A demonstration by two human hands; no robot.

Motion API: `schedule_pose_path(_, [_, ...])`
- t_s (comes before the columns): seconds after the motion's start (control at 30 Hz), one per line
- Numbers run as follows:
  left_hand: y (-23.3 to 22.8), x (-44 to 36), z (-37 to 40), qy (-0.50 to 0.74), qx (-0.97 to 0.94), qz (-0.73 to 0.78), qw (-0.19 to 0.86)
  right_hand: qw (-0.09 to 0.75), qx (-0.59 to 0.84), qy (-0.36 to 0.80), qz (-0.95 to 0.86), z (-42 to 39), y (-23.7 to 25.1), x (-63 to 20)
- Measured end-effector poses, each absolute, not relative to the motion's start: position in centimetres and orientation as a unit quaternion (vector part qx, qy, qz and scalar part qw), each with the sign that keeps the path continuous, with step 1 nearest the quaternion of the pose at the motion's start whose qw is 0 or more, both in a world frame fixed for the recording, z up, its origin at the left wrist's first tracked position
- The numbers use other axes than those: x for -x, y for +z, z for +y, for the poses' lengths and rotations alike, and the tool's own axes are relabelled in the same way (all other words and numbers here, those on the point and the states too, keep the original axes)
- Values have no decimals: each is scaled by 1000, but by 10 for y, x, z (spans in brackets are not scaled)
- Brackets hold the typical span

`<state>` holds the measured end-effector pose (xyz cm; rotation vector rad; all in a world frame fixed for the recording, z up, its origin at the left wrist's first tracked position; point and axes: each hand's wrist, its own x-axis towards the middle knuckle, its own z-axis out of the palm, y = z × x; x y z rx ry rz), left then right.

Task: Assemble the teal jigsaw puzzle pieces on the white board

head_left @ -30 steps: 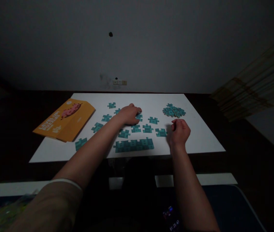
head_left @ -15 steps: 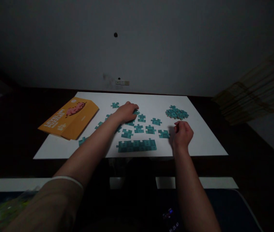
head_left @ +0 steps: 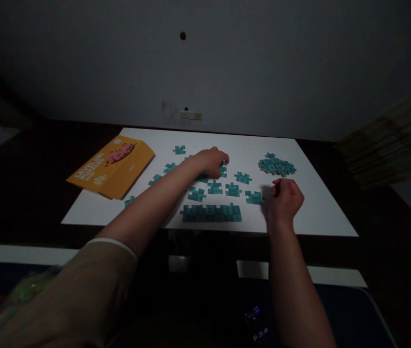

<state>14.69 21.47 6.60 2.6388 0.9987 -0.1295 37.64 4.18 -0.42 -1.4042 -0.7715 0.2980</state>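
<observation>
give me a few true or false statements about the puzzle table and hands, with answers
1. The left hand rests on loose teal pieces in the middle of the white board. True.
2. The orange box lies at the board's right edge. False: it lies at the left edge.
3. A joined row of pieces lies near the board's front edge. True.
4. The right hand rests on the heap of pieces. False: it is curled near the front, apart from the heap, which lies farther back.
5. The pieces are red. False: they are teal.
</observation>
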Motion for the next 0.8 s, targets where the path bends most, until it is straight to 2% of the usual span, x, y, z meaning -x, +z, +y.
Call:
schedule_pose_path(0.33, [74,-149,202,-33,-932,341,120,700,612,122,-348,44,-11,-380])
schedule_pose_path(0.57, [96,-81,179,11,-928,357,106,701,608,122,-352,45,-12,-380])
schedule_pose_path(0.8, [91,-26,160,-9,-913,394,103,708,613,132,-325,46,-10,-379])
